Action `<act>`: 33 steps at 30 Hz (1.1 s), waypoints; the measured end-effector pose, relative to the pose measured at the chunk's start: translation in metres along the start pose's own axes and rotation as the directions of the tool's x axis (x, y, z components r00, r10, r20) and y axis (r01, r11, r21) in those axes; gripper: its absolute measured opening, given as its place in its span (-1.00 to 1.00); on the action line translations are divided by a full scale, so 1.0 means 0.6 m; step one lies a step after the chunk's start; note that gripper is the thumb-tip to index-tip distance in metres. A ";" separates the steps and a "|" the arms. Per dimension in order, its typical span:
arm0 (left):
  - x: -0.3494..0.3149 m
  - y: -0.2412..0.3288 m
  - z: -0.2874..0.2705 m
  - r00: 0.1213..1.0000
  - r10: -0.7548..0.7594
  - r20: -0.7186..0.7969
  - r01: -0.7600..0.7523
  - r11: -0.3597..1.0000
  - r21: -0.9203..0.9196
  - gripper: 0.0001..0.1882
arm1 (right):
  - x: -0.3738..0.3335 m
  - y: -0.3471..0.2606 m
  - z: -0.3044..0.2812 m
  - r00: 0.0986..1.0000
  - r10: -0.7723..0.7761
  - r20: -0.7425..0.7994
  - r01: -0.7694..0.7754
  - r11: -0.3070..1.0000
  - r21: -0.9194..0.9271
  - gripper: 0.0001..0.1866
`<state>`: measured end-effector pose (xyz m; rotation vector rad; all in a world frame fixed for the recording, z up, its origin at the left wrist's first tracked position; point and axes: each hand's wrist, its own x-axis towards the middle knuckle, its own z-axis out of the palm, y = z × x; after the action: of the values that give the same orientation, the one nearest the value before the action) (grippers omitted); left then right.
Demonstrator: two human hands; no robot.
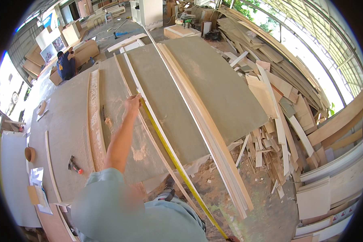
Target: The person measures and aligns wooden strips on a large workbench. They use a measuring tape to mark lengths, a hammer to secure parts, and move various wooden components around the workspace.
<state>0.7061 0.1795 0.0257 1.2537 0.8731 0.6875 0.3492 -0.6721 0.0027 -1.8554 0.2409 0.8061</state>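
Note:
My left hand (133,102) reaches out over the board-topped work surface (177,101), its fingers pinched on the far end of a yellow tape measure (171,155). The blade runs straight toward me along a long narrow white-edged strip (135,76). Beside it, on the left, lies a thin wooden strip (155,137). At the lower edge, where the tape leaves the picture, only a dark sliver of what seems to be my right hand (232,238) shows; its fingers are hidden. A stack of long wooden strips (205,121) lies to the right of the tape.
On the left are a hammer (74,164), a tape roll (30,154) and a sawdust-covered board (94,117). Wood offcuts (278,141) pile up on the right, beneath leaning sheets (270,52). Another person (65,65) crouches at the far left.

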 end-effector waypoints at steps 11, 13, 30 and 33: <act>-0.249 -0.163 -0.037 0.853 0.342 0.395 -0.519 0.636 0.571 -0.76 | 0.300 -0.345 0.278 0.959 -0.268 0.088 0.279 0.945 -0.168 -0.79; -0.324 -0.144 -0.030 0.854 0.318 0.412 -0.512 0.653 0.558 -0.74 | 0.341 -0.393 0.323 0.940 -0.323 0.108 0.339 0.916 -0.213 -0.78; -0.836 -0.207 -0.567 0.651 0.047 -0.758 0.107 0.983 0.152 -0.79 | 0.260 -0.511 0.591 0.714 -0.173 0.679 0.067 0.981 0.179 -0.69; -0.920 -0.202 -0.677 0.520 -0.090 -0.849 0.191 0.982 0.012 -0.80 | 0.186 -0.455 0.644 0.657 -0.099 0.748 -0.006 0.991 0.136 -0.71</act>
<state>0.0714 -0.1011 -0.0272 0.8639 1.8317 1.1684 0.4113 -0.1921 0.0500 -1.2505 -0.2904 1.4206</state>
